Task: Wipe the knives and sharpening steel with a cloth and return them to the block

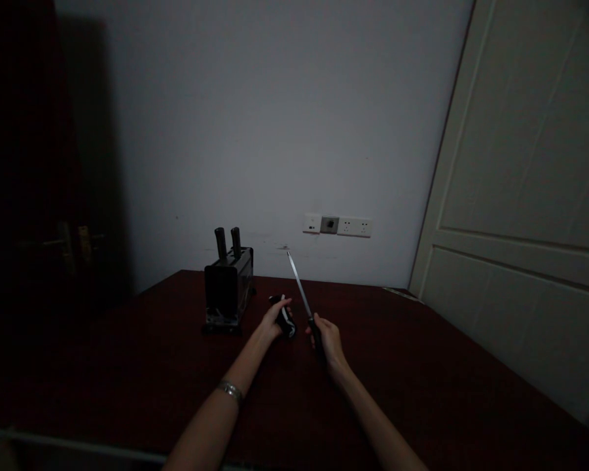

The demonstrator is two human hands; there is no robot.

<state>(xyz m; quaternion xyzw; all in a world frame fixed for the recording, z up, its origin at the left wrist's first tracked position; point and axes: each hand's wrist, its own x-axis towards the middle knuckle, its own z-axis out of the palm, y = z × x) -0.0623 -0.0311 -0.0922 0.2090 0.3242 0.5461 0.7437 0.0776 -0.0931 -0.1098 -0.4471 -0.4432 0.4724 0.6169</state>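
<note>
My left hand (275,319) is closed around a small black-and-white item (287,322), low over the table; whether it is cloth or something stiff I cannot tell. In my right hand (328,339) is the dark handle of a long knife (299,284), its narrow metal blade slanting up and away to the left towards the wall. The blade and the black-and-white item are apart. To the left of my hands stands a black knife block (222,291), with two dark handles (228,242) sticking up from its top.
The dark red table (397,379) reaches back to a pale wall (275,131). Sockets and switch plates (337,225) sit low on that wall. A light panelled door (520,163) borders the right side; a door handle (84,243) shows in the dark left.
</note>
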